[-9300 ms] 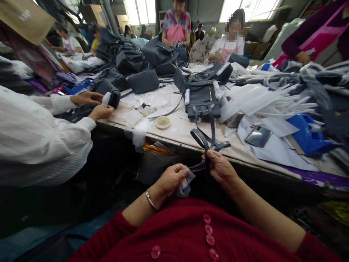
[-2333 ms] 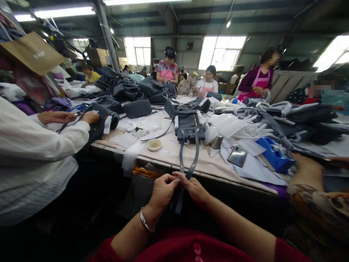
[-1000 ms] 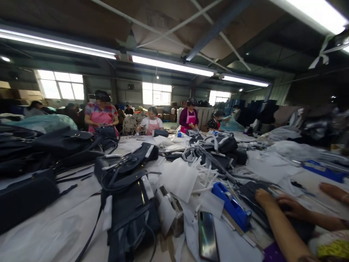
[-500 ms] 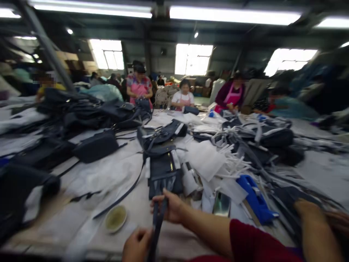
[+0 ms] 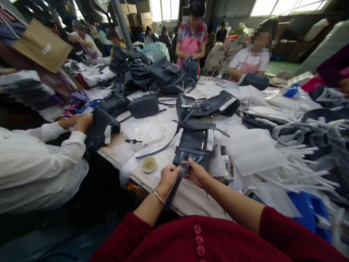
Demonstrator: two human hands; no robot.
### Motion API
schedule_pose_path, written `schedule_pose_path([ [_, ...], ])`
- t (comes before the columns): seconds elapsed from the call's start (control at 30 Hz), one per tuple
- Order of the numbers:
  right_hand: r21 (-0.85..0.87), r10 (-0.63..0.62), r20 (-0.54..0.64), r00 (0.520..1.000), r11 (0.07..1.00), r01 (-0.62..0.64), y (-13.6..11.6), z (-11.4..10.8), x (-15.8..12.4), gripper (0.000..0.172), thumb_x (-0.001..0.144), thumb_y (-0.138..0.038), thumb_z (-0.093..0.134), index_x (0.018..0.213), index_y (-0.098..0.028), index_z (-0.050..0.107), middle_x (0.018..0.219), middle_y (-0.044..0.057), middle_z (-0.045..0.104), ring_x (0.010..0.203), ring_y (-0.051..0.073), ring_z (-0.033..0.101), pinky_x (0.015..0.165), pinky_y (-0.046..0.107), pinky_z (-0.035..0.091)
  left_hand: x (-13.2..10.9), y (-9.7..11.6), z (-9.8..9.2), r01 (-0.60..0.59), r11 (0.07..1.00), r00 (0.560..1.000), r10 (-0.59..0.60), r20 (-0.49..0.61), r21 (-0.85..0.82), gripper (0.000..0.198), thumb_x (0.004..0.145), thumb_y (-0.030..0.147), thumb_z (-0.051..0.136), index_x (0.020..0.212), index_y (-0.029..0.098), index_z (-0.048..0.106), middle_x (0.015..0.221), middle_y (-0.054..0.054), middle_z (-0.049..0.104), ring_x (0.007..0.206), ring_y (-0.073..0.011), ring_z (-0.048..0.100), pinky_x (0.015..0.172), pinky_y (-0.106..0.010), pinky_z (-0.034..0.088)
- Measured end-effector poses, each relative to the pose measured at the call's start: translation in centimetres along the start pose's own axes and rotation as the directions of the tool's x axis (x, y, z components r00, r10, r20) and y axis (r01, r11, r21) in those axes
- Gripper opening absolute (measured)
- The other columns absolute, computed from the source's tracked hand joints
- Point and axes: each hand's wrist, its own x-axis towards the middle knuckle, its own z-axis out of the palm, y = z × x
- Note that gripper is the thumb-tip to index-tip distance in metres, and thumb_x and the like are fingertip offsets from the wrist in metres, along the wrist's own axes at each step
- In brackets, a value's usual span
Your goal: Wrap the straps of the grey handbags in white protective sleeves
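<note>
A dark grey-blue bag point(image 5: 195, 142) with a gold zip lies flat on the worktable point(image 5: 191, 198) in front of me. One of its straps point(image 5: 174, 189) hangs from the bag's near edge down over the table edge. My left hand point(image 5: 169, 175), with a bracelet at the wrist, is closed on the strap near its top. My right hand point(image 5: 196, 172) pinches the same strap just below the bag's edge. Both hands meet at the bag's near end.
A small dish of glue point(image 5: 148, 164) sits left of my hands. A person in white point(image 5: 35, 163) handles a dark bag point(image 5: 102, 125) at left. Piled dark bags point(image 5: 147, 72), white wrapping sheets point(image 5: 251, 149) and a blue tape dispenser point(image 5: 311, 211) cover the table. People work opposite.
The camera has tilted back down from the room to the table. Both my hands have closed in on the strap at the bag's near edge; my left hand rose up the strap.
</note>
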Motion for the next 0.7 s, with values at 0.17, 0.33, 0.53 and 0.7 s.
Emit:
schedule_pose_path([
  [0.17, -0.281, -0.097, -0.131, 0.987, 0.958, 0.057, -1.5, -3.7, -0.9, 0.025, 0.085, -0.041, 0.057, 0.083, -0.018, 0.063, 0.082, 0.008, 0.068, 0.075, 0.021, 0.064, 0.071, 0.034, 0.048, 0.2, 0.5, 1.0, 0.065, 0.998, 0.997, -0.064, -0.05, 0.011, 0.018, 0.067, 0.029, 0.071, 0.059, 0.015, 0.062, 0.054, 0.001, 0.059, 0.053, -0.0122, 0.051, 0.053, -0.024, 0.04],
  [0.33, -0.775, -0.507, 0.042, 0.861, 0.528, 0.349, -1.3, -3.8, -3.0, 0.031, 0.088, -0.035, 0.055, 0.112, -0.017, 0.063, 0.084, 0.007, 0.07, 0.08, 0.021, 0.063, 0.076, 0.031, 0.045, 0.0, 1.0, 2.1, 0.015, 0.998, 1.0, -0.013, -0.028, 0.061, 0.018, 0.069, 0.033, 0.073, 0.068, 0.015, 0.066, 0.064, -0.001, 0.065, 0.062, -0.0139, 0.057, 0.061, -0.025, 0.044],
  [0.53, -0.89, -0.358, 0.127, 0.925, 0.37, 0.266, -2.1, -3.5, -1.7, 0.017, 0.088, -0.027, 0.053, 0.091, -0.021, 0.069, 0.087, 0.005, 0.074, 0.079, 0.02, 0.066, 0.067, 0.028, 0.04, -0.4, 1.0, 2.1, -0.159, 0.971, 0.986, 0.148, 0.072, 0.178, 0.014, 0.073, 0.03, 0.071, 0.077, 0.017, 0.067, 0.074, -0.002, 0.068, 0.071, -0.0152, 0.061, 0.067, -0.025, 0.047],
  [0.7, -0.871, -0.35, 0.201, 0.915, 0.364, 0.331, -1.3, -4.6, -0.9, 0.015, 0.087, -0.021, 0.053, 0.079, -0.02, 0.064, 0.08, 0.003, 0.07, 0.076, 0.017, 0.062, 0.068, 0.026, 0.037, 0.7, 0.4, 1.4, -0.134, 0.98, 0.982, 0.111, 0.155, 0.146, 0.017, 0.073, 0.032, 0.072, 0.078, 0.017, 0.066, 0.073, -0.001, 0.067, 0.068, -0.0142, 0.061, 0.064, -0.024, 0.047],
])
